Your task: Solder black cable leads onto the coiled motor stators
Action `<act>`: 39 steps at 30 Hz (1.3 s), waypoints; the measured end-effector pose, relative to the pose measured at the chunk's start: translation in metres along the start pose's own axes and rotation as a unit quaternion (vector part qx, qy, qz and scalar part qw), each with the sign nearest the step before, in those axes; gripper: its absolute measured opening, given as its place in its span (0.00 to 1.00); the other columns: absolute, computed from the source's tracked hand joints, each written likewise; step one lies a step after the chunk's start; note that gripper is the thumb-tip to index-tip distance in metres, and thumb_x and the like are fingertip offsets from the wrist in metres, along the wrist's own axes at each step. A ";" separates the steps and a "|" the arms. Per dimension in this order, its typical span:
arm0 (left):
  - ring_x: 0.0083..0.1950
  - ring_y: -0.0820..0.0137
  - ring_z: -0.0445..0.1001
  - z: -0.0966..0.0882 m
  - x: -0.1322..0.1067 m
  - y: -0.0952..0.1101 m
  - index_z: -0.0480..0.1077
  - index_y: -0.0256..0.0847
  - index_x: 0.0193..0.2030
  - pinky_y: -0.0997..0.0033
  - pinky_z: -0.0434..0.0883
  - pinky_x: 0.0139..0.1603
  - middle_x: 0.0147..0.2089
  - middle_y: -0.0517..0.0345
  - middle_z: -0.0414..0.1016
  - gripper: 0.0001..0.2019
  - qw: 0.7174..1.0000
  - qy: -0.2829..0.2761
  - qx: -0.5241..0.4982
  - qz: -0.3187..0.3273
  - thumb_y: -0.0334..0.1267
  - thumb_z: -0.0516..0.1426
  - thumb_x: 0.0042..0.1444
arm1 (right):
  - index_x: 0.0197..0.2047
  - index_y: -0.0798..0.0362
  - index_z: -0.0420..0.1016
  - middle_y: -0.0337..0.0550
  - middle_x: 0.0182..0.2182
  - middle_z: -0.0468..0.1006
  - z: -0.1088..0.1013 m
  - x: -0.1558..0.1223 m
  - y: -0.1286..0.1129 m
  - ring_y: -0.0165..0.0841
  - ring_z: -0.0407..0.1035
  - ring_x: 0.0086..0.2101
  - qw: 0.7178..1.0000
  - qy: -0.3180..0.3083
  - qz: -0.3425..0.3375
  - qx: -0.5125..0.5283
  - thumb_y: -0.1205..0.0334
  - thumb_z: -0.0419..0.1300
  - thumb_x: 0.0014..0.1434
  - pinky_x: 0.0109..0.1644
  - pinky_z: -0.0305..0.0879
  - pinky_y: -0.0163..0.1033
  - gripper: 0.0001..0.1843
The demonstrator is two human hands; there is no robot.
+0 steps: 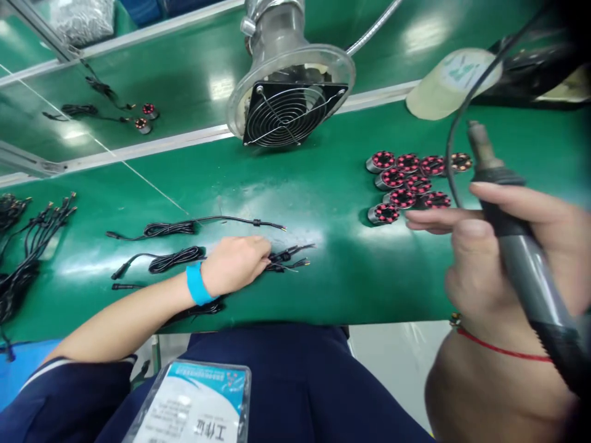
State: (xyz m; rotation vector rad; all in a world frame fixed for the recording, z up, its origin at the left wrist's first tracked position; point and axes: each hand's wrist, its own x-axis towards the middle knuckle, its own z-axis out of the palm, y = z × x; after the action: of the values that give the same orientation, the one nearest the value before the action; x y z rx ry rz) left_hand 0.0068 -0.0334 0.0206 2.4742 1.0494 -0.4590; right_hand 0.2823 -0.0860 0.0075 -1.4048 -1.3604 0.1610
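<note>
My left hand (240,261), with a blue band at its wrist, is closed on black cables (279,261) just above the green bench; their stripped wire ends stick out to the right of my fingers. Another coiled black cable (170,229) lies straight beyond that hand, and more coils lie partly under my forearm. On the right, my right hand (503,258) wraps round a grey and black soldering iron (521,246), its metal tip pointing up and away from me. Left of this hand stand several round motor stators (401,198) with red windings; one (460,162) shows copper-coloured windings.
A fume extractor (289,114) with a fan grille hangs over the back of the bench. A pale yellowish roll or cylinder (429,92) stands at the back right. Bundled black cables (28,264) lie at the far left. A dark cord (455,135) loops past the soldering iron.
</note>
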 end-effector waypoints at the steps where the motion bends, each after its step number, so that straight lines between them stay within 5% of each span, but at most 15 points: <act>1: 0.41 0.65 0.78 0.003 -0.003 0.000 0.71 0.38 0.42 0.67 0.70 0.37 0.43 0.53 0.78 0.11 1.000 -0.004 0.002 0.020 0.38 0.49 0.67 | 0.55 0.43 0.76 0.44 0.29 0.81 -0.002 -0.002 0.004 0.41 0.79 0.29 1.000 0.008 -0.002 -0.012 0.53 0.61 0.62 0.36 0.72 0.51 0.18; 6: 0.39 0.65 0.78 0.004 -0.004 -0.001 0.71 0.37 0.44 0.68 0.69 0.33 0.42 0.52 0.77 0.13 0.997 0.030 0.064 0.025 0.37 0.47 0.69 | 0.56 0.39 0.75 0.41 0.30 0.81 -0.005 0.000 0.016 0.38 0.79 0.25 0.998 0.024 -0.049 -0.012 0.55 0.60 0.62 0.23 0.67 0.42 0.18; 14: 0.40 0.63 0.77 -0.028 0.013 -0.012 0.70 0.37 0.47 0.65 0.70 0.35 0.47 0.49 0.75 0.13 0.995 0.027 0.092 -0.002 0.41 0.49 0.67 | 0.50 0.49 0.72 0.49 0.38 0.84 -0.014 0.011 0.044 0.45 0.80 0.37 0.965 -0.158 -0.023 -0.210 0.53 0.58 0.60 0.38 0.76 0.51 0.17; 17: 0.40 0.63 0.77 -0.036 0.022 -0.018 0.67 0.38 0.54 0.65 0.69 0.34 0.52 0.48 0.73 0.15 0.993 0.056 0.099 -0.044 0.42 0.50 0.67 | 0.50 0.50 0.72 0.49 0.36 0.83 -0.007 0.009 0.057 0.48 0.77 0.36 0.956 -0.186 -0.031 -0.225 0.55 0.56 0.58 0.39 0.74 0.56 0.18; 20: 0.41 0.63 0.76 -0.036 0.032 -0.021 0.70 0.37 0.50 0.67 0.67 0.34 0.50 0.48 0.74 0.13 0.993 0.044 0.101 -0.037 0.40 0.49 0.66 | 0.51 0.51 0.73 0.50 0.35 0.81 0.008 0.010 0.062 0.48 0.73 0.34 0.947 -0.217 -0.058 -0.231 0.58 0.55 0.58 0.39 0.72 0.58 0.18; 25: 0.42 0.66 0.75 -0.034 0.037 -0.019 0.73 0.39 0.40 0.70 0.67 0.38 0.45 0.53 0.76 0.09 0.997 -0.036 -0.054 0.033 0.40 0.53 0.63 | 0.52 0.50 0.72 0.49 0.36 0.81 0.047 0.020 0.044 0.47 0.70 0.37 0.943 -0.275 -0.059 -0.177 0.62 0.57 0.58 0.42 0.71 0.57 0.18; 28: 0.39 0.70 0.73 -0.035 0.039 -0.022 0.73 0.37 0.38 0.70 0.68 0.41 0.40 0.54 0.76 0.14 0.981 -0.005 -0.186 0.051 0.42 0.51 0.65 | 0.53 0.47 0.71 0.46 0.36 0.80 0.074 0.017 0.024 0.45 0.71 0.39 0.941 -0.309 -0.062 -0.127 0.64 0.57 0.59 0.44 0.71 0.54 0.18; 30: 0.31 0.75 0.70 -0.033 0.044 -0.025 0.71 0.35 0.36 0.73 0.69 0.35 0.32 0.57 0.72 0.15 0.950 0.030 -0.310 0.014 0.40 0.48 0.67 | 0.52 0.46 0.70 0.44 0.37 0.81 0.087 0.010 0.010 0.43 0.72 0.39 0.938 -0.331 -0.066 -0.074 0.66 0.56 0.59 0.46 0.72 0.53 0.17; 33: 0.22 0.78 0.66 -0.025 0.051 -0.029 0.67 0.35 0.38 0.77 0.65 0.24 0.27 0.61 0.69 0.11 0.868 0.056 -0.488 -0.077 0.33 0.45 0.66 | 0.53 0.45 0.65 0.42 0.39 0.81 0.096 -0.003 -0.002 0.41 0.74 0.42 0.946 -0.322 -0.049 -0.008 0.69 0.54 0.59 0.48 0.73 0.51 0.19; 35: 0.23 0.78 0.67 -0.016 0.053 -0.032 0.66 0.36 0.40 0.77 0.65 0.25 0.28 0.61 0.69 0.08 0.841 0.099 -0.522 -0.104 0.29 0.46 0.64 | 0.54 0.45 0.62 0.43 0.41 0.80 0.098 -0.010 -0.004 0.42 0.74 0.44 0.958 -0.288 -0.018 -0.012 0.69 0.55 0.57 0.49 0.73 0.52 0.21; 39: 0.30 0.76 0.64 -0.001 0.052 -0.035 0.66 0.37 0.37 0.74 0.64 0.32 0.30 0.62 0.66 0.02 0.892 0.192 -0.403 -0.079 0.30 0.55 0.57 | 0.55 0.49 0.60 0.50 0.46 0.78 0.105 -0.014 0.000 0.47 0.73 0.46 0.961 -0.271 0.014 -0.049 0.62 0.62 0.53 0.51 0.72 0.56 0.27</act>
State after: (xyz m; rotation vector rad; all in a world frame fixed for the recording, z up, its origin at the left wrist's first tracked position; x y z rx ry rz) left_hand 0.0154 0.0206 -0.0100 1.7524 1.2623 0.3922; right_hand 0.2014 -0.0352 -0.0392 -1.5257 -1.8137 0.5340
